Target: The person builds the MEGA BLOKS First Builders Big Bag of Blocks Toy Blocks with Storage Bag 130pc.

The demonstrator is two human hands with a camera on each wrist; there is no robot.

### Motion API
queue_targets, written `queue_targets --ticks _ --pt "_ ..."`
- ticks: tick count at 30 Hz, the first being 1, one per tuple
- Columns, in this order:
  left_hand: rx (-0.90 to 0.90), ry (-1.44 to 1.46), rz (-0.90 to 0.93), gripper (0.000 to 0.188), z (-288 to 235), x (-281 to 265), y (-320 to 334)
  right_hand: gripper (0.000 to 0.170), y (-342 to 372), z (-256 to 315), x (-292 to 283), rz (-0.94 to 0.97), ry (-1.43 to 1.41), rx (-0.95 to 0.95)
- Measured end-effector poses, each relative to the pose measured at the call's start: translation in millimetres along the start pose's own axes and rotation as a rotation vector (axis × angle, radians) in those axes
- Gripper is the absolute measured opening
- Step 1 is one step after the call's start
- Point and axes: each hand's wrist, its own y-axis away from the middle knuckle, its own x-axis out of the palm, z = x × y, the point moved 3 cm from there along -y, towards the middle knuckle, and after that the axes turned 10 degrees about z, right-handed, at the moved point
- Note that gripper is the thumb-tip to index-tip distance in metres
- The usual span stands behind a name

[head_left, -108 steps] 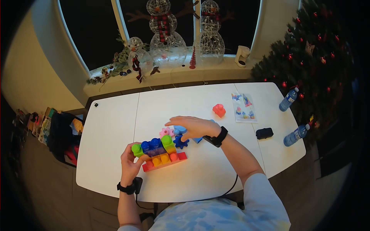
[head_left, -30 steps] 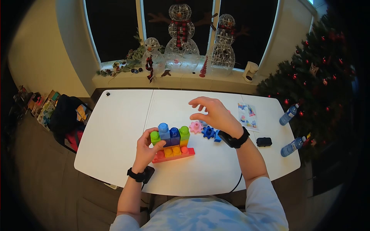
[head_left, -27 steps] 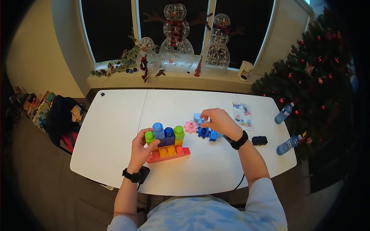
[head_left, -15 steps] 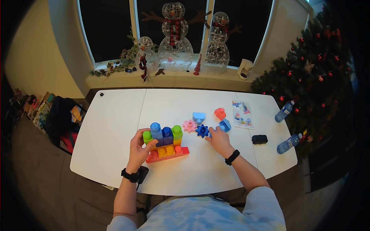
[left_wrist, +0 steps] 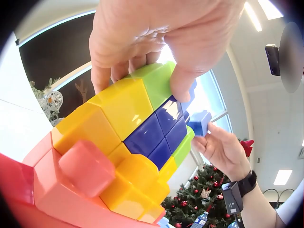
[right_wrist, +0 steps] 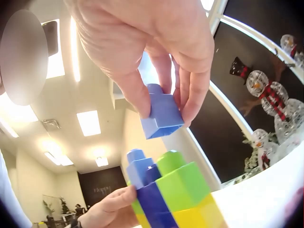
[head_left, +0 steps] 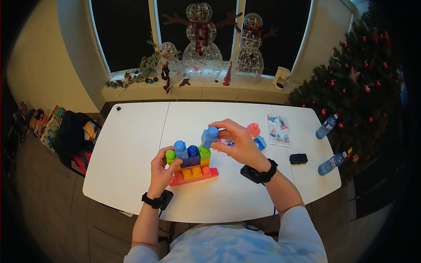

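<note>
My left hand (head_left: 162,173) grips the left end of a built-up row of toy building blocks (head_left: 187,172), thumb in front and fingers behind. Its base is red, with yellow, dark blue and green blocks above. A light blue block (head_left: 180,150) tops it beside the left green one. Between thumb and fingers, my right hand (head_left: 240,144) pinches another light blue block (head_left: 210,136), stud up. In the right wrist view this held block (right_wrist: 164,114) is apart from the green block (right_wrist: 184,183) below, its hollow underside showing. The left wrist view shows the yellow blocks (left_wrist: 121,107) close up.
Behind the right hand lie a partly hidden pink gear (head_left: 225,141), a red block (head_left: 253,129) and a blue block (head_left: 260,142). Farther right are a picture sheet (head_left: 280,131), a black case (head_left: 298,158) and two water bottles (head_left: 326,127) at the table's edge.
A light blue block has joined the row's top since the oldest frame. My right hand then reached down to the loose pieces and has brought another light blue block up and left. The left hand keeps its grip.
</note>
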Motion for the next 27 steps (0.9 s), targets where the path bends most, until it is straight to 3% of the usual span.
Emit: queue_targets --ticks 3,5,23,27 --pt "-0.003 0.001 0.002 0.042 0 0 0 0.042 -16 3 24 0.106 -0.080 0.009" --pt "0.010 0.026 -0.009 0.040 0 0 0 0.045 -23 1 33 0.187 0.112 -0.017" --pt "0.001 -0.011 0.008 0.042 -4 0 0 0.050 -17 -13 39 0.295 0.116 0.014" --pt "-0.002 -0.025 0.006 0.042 0 -1 0 0.050 -26 -27 -12 0.048 0.128 -0.029"
